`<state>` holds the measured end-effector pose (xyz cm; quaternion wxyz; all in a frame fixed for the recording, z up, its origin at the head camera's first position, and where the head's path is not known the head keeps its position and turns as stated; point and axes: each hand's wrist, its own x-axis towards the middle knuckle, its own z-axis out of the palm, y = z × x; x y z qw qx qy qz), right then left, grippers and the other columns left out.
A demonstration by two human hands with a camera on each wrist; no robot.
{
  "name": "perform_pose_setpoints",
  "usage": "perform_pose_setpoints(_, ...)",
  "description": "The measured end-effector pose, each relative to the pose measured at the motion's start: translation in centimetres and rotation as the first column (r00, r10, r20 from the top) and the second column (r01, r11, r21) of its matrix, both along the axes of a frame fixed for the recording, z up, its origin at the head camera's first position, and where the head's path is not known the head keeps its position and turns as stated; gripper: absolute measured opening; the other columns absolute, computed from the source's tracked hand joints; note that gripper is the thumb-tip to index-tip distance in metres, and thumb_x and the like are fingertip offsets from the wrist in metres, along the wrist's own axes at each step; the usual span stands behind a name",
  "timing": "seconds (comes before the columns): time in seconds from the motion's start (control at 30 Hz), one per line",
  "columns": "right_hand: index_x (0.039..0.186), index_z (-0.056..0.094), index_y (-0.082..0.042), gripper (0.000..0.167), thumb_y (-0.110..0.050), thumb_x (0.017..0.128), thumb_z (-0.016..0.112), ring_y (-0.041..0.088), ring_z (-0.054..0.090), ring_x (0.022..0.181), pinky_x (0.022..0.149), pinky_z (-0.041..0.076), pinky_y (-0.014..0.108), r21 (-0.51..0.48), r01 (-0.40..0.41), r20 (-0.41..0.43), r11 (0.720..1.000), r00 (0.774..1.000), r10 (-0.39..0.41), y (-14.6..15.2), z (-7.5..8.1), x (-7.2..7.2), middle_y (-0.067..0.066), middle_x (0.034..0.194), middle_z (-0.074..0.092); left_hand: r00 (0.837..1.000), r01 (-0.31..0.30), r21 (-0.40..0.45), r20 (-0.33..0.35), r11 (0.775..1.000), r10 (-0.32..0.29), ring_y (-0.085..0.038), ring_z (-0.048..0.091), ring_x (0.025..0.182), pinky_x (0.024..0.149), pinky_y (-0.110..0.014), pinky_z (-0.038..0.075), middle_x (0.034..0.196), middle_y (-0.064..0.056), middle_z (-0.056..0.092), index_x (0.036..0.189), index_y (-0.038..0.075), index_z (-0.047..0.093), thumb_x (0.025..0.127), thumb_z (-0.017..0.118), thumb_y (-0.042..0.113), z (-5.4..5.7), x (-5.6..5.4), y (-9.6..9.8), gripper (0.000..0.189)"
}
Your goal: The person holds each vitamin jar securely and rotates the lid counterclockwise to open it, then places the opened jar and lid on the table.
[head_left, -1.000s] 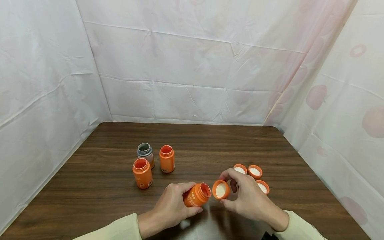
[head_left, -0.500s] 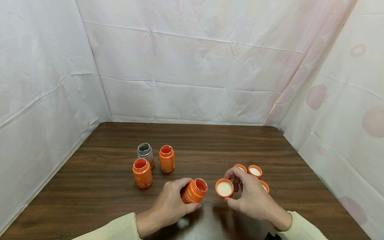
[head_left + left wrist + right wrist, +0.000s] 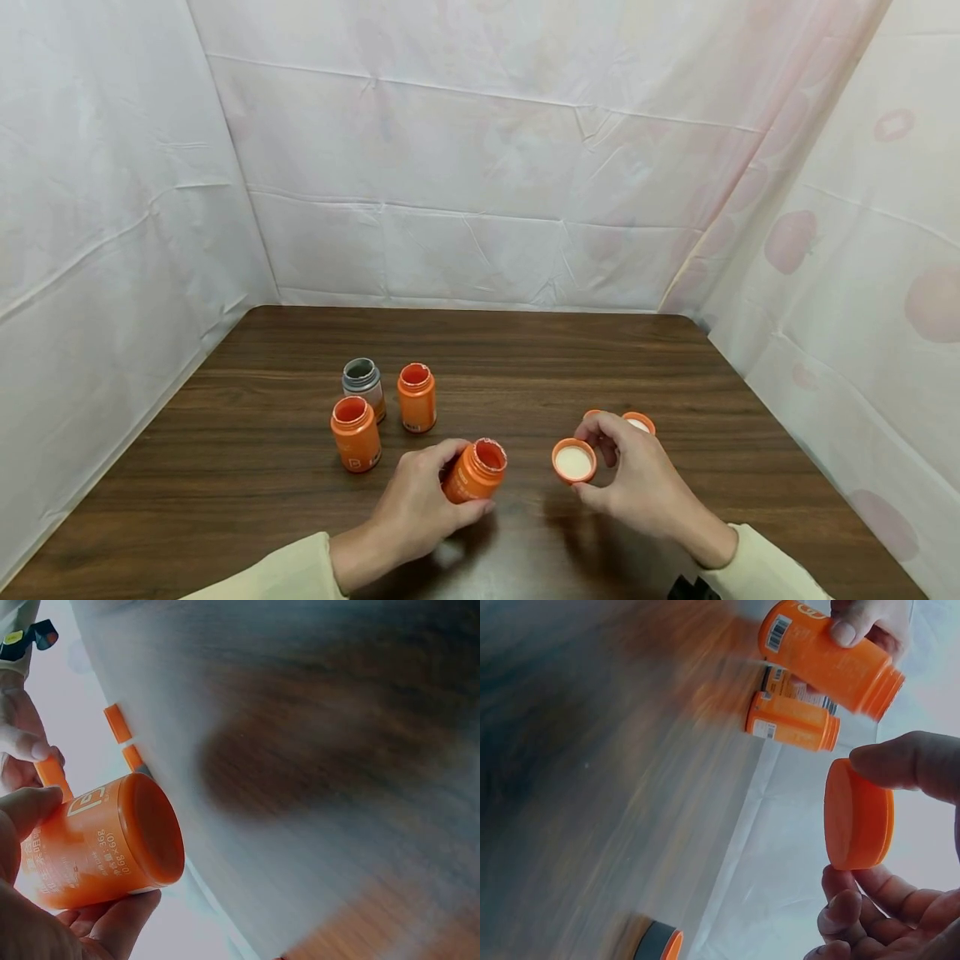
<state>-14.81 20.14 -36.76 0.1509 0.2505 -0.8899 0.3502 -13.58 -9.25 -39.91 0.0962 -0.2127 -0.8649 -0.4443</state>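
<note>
My left hand [image 3: 420, 504] grips an uncapped orange pill bottle [image 3: 474, 473], held tilted above the table with its mouth facing up and to the right. In the left wrist view the bottle's base [image 3: 154, 829] and printed label show. Apart from it, my right hand [image 3: 645, 483] pinches an orange screw cap [image 3: 574, 461] by its edge, white liner upward. Thumb and fingers clasp opposite sides of that cap [image 3: 855, 817] in the right wrist view. Beyond the right hand lie more caps, one [image 3: 639, 421] liner up and others mostly hidden by the hand.
Standing open on the left of the brown wooden table [image 3: 480, 350] are two orange bottles, one in front [image 3: 356, 435] and one behind [image 3: 417, 398], plus a grey-necked bottle [image 3: 363, 379]. Pale printed sheets [image 3: 480, 167] wall the table's back and sides.
The hands have drawn apart. My left hand has shifted left with the bottle, turning it more upright; my right hand has moved right with the cap, tipping its liner upward.
</note>
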Motion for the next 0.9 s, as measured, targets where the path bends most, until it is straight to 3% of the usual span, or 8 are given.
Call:
perform_pose_setpoints(0.33,0.102,0.064,-0.018,0.055,-0.001,0.058,0.094,0.014,0.052,0.078,0.068,0.045,0.024,0.050,0.081,0.094,0.996,0.992,-0.085,0.9,-0.4,-0.6,-0.008,0.093,0.061,0.999,-0.030,0.015,0.016,0.999,0.030,-0.007,0.067,0.089,0.081,-0.029,0.055,0.102,0.009,0.072,0.117,0.017,0.068,0.070,0.096,0.019,0.1,0.0,-0.4,0.055)
perform_pose_setpoints(0.57,0.103,0.065,-0.016,0.053,-0.008,0.061,0.096,0.015,0.051,0.077,0.068,0.044,0.026,0.116,0.148,0.113,0.982,0.980,-0.161,1.8,-0.9,-1.1,-0.005,0.090,0.059,0.998,-0.061,0.028,-0.014,0.998,0.061,-0.007,0.067,0.088,0.079,-0.029,0.056,0.100,0.009,0.072,0.114,0.016,0.068,0.069,0.096,0.017,-0.1,0.0,-0.6,0.053)
perform_pose_setpoints(0.73,0.101,0.065,-0.015,0.050,-0.010,0.062,0.096,0.017,0.053,0.077,0.066,0.044,0.026,0.143,0.164,0.136,0.976,0.974,-0.183,2.3,-1.2,-1.6,-0.004,0.092,0.059,0.996,-0.095,0.027,0.002,0.995,0.095,-0.005,0.066,0.087,0.080,-0.029,0.056,0.099,0.010,0.072,0.113,0.018,0.068,0.068,0.097,0.018,-0.1,-0.1,-0.8,0.054)
perform_pose_setpoints(0.9,0.102,0.066,-0.013,0.048,-0.015,0.065,0.096,0.014,0.061,0.089,0.074,0.050,0.031,0.191,0.179,0.140,0.965,0.968,-0.208,2.8,-1.4,-1.9,-0.004,0.101,0.062,0.993,-0.114,0.027,0.013,0.993,0.114,-0.007,0.067,0.088,0.081,-0.030,0.056,0.100,0.009,0.071,0.114,0.017,0.067,0.068,0.097,0.017,0.0,-0.1,-0.9,0.055)
